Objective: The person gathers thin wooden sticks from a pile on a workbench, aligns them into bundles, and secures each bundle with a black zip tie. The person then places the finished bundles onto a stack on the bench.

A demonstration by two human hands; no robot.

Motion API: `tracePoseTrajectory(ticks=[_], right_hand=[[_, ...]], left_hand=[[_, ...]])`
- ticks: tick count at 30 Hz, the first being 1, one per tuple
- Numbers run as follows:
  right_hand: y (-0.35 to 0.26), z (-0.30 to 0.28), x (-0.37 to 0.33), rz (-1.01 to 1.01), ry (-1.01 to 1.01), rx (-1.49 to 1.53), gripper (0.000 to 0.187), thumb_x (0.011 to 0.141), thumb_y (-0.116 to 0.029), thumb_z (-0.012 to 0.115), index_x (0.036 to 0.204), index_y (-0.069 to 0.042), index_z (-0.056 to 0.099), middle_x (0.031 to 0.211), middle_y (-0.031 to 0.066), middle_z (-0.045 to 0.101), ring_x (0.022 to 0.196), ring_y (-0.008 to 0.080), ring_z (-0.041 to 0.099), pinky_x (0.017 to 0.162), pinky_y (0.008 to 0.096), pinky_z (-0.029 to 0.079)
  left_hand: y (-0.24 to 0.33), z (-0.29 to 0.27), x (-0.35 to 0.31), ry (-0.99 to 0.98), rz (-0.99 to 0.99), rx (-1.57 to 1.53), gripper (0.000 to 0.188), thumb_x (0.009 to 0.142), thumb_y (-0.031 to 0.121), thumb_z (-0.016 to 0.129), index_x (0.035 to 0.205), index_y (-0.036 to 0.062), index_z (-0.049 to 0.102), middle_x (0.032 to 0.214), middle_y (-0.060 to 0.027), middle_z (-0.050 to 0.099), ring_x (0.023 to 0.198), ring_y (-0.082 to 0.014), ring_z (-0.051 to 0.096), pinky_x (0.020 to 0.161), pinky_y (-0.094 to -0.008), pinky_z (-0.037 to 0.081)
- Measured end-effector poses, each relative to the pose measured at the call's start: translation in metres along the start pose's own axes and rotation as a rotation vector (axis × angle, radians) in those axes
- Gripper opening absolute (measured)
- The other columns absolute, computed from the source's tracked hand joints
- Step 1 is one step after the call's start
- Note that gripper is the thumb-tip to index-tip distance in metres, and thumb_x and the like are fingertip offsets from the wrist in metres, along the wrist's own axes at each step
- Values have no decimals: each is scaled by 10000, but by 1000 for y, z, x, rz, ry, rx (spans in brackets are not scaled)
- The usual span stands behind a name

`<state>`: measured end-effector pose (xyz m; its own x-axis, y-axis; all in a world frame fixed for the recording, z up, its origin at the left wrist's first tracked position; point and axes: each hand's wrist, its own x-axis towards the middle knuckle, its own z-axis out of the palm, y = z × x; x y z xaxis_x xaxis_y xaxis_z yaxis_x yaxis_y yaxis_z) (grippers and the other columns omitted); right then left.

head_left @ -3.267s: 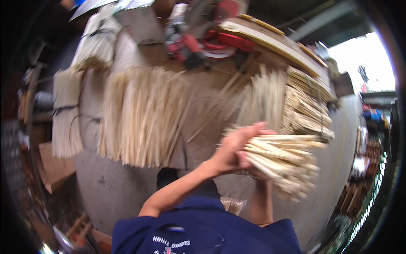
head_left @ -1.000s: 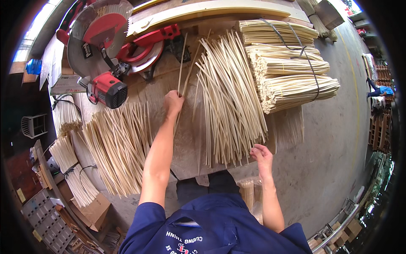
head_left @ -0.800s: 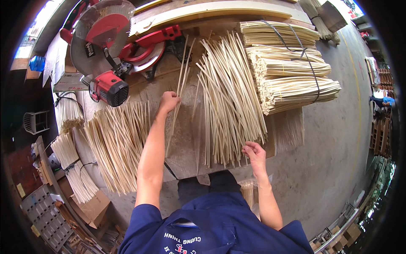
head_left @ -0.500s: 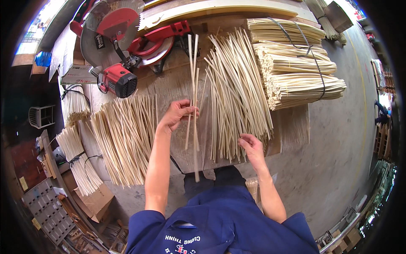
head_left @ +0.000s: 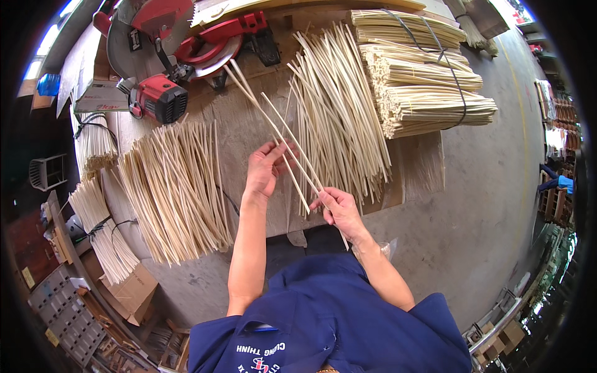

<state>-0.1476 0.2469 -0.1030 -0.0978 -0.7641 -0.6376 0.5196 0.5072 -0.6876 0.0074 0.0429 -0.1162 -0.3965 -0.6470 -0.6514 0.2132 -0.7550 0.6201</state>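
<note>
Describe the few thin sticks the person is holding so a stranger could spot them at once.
Start at the red saw at the top left of the bench. Just below and right of it, both hands lift a few pale sticks: left hand mid-length, right hand near the lower end. Unlike the flat piles beside them, these slant up in the air.

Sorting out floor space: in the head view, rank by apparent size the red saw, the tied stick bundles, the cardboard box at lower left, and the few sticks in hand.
1. Tied stick bundles
2. Red saw, close to the bundles; the fisheye makes this unsure
3. Sticks in hand: long, very thin
4. Cardboard box
</note>
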Motion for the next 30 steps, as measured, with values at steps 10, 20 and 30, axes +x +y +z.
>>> tracePoseTrajectory(ticks=[10,20,30], right_hand=[[-42,-7,-34,-13,-91,426,301,1175,-278,632,1300,-18,717,983,53,789,581,33,496,530,194,399],[-61,48,-62,-21,-267,407,246,1165,-290,650,1196,-52,702,779,-21,625,577,39,436,526,220,367],[-23,194,-38,185,-411,99,258,1158,-286,666,1152,-32,713,752,-24,602,543,44,432,520,221,360]], left_hand=[[28,28,-77,40,270,193,157,1082,123,725,1200,22,744,824,49,607,612,-13,490,517,-205,334],[134,28,-131,155,669,-1,300,1053,179,824,1276,-14,770,1032,-69,796,597,-47,580,510,-214,431],[84,-80,-203,242,611,-233,479,1100,178,759,1522,-23,652,1097,-99,826,639,-38,609,554,-218,513]])
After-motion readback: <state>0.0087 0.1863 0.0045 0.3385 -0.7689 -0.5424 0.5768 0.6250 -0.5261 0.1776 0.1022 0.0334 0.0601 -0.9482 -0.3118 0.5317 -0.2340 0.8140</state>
